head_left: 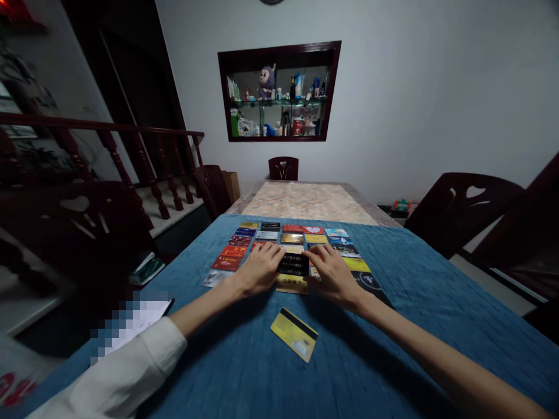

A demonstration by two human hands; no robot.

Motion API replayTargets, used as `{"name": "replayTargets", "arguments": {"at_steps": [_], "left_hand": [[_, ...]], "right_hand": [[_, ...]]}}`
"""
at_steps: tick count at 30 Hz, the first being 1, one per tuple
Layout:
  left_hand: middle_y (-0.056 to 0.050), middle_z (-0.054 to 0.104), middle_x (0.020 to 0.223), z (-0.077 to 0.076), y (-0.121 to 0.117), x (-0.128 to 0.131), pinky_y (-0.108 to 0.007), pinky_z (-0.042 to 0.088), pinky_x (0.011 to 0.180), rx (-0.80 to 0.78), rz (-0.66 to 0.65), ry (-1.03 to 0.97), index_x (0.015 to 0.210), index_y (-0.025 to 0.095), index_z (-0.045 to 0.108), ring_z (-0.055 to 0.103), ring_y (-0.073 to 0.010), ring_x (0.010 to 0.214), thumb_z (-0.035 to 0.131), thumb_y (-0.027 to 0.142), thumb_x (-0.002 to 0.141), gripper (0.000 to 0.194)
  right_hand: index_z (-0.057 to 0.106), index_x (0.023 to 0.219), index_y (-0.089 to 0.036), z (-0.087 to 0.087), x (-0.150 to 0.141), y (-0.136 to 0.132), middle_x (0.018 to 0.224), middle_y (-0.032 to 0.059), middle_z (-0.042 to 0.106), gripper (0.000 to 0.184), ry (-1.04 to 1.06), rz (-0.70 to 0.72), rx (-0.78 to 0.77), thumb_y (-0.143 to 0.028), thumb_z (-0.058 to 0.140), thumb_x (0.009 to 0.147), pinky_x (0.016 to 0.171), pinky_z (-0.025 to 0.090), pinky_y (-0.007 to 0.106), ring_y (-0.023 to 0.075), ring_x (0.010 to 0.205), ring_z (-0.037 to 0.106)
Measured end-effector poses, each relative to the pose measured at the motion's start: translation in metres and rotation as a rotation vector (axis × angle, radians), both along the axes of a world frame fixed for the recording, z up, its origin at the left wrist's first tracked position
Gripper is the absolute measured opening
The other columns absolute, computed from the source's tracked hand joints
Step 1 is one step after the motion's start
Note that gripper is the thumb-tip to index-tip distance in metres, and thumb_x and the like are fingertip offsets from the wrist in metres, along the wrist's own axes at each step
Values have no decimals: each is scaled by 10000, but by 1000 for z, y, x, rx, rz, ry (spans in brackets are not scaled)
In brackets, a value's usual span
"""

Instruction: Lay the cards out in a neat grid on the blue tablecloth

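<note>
Both hands are lying flat, palms down and gripping nothing, on a grid of cards (pixel 292 240) spread over the blue cloth (pixel 393 326). The left hand (pixel 258 269) and right hand (pixel 332 274) are sitting slightly apart, either side of a black card (pixel 293 265) (fingers loosely spread). A yellow card (pixel 294 334) is lying alone, nearer the person.

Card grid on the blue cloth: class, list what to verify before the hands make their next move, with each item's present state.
1. Left hand rests flat on the card grid: ok.
2. Right hand rests flat on it too: ok.
3. Yellow card lies apart, stripe side up, nearer the person: ok.
4. Rows straight under the hands: cannot tell.
5. Blue cloth smooth: not ok, rippled.
</note>
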State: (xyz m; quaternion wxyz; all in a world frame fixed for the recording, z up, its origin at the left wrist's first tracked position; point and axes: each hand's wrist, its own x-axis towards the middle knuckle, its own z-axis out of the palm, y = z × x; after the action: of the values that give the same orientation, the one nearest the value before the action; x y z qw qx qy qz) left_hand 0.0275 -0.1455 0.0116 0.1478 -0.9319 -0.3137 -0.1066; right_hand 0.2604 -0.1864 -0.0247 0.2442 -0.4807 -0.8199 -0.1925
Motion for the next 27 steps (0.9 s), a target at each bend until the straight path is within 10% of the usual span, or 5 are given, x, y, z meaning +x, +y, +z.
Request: {"name": "replayTargets", "arguments": {"at_steps": [27], "left_hand": [[-163,586,1264,18,121,-9,-452,423,936,-69,105,139,1254,131,549,508,-331,1193,615,220,848,420]], "right_hand": [[587,1296,-193,30,-25,132,1272,147,571,476,-157,-93,-229,-344,684,856,845,405,401,313,1157,457]]}}
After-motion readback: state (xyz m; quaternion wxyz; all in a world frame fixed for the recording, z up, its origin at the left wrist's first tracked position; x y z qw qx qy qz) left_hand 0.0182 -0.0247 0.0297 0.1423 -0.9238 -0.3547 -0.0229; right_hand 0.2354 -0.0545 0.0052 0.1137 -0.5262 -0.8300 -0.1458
